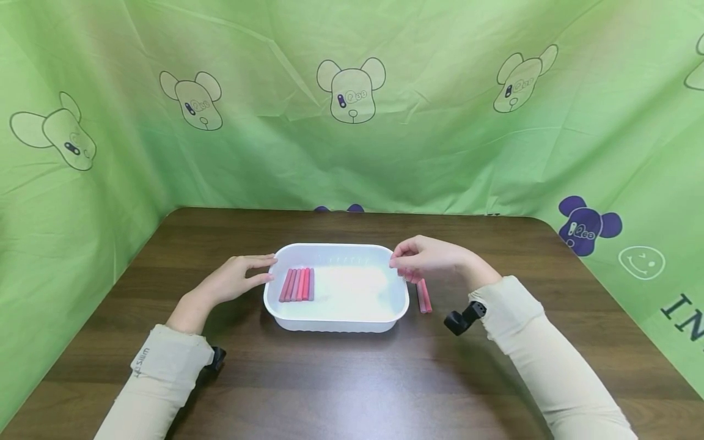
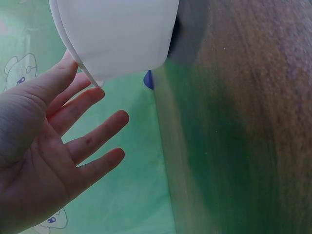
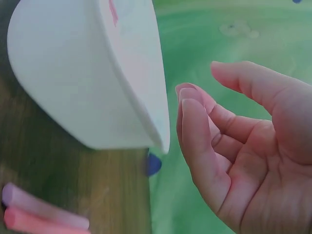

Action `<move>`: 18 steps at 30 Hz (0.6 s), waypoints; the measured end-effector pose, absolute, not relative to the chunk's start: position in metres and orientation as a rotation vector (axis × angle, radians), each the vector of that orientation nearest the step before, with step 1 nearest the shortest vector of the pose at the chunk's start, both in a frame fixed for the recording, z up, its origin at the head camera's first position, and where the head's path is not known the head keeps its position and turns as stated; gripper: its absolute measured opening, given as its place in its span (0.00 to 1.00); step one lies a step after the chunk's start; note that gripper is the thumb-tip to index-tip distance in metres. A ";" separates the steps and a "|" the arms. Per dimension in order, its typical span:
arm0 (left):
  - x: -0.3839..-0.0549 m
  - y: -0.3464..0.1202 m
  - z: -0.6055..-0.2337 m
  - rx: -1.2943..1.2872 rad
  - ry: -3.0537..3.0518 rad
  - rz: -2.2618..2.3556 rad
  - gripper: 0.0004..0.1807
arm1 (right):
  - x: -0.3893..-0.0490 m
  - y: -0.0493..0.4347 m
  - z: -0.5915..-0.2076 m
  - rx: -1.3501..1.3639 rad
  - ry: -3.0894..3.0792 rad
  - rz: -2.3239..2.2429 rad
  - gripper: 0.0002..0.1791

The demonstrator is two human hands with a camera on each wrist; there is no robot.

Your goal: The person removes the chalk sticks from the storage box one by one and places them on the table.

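Observation:
A white plastic tray [image 1: 352,287] stands on the table with a row of several pink and mauve chalk sticks [image 1: 297,285] lying side by side at its left end. My left hand [image 1: 235,278] touches the tray's left rim with the thumb and fingertips, its other fingers spread and relaxed, as the left wrist view shows. Over the right rim hovers my right hand [image 1: 426,256], fingers loosely bent and thumb apart, with nothing between them in the right wrist view. Just outside the tray, below that hand, lie two more chalk sticks [image 1: 424,297], one mauve and one pink.
The brown wooden table [image 1: 330,379] ends at a green curtain [image 1: 352,165] printed with cartoon heads, which hangs behind and along the sides. Each wrist wears a small black camera, such as the right wrist camera [image 1: 464,318].

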State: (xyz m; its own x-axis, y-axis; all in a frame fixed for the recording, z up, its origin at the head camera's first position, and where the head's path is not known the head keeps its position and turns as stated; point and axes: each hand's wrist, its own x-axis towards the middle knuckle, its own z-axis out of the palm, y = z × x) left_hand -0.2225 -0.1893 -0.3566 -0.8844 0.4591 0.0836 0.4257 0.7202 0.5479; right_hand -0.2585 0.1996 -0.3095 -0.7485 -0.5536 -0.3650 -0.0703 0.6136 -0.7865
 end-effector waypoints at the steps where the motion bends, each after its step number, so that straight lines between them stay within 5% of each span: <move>1: -0.222 -0.189 -0.357 0.736 2.859 0.890 0.25 | -0.259 0.196 -0.309 -0.462 2.236 -1.066 0.18; 18: -0.221 -0.189 -0.357 0.758 2.868 0.900 0.24 | -0.276 0.144 -0.306 -0.590 2.251 -0.884 0.19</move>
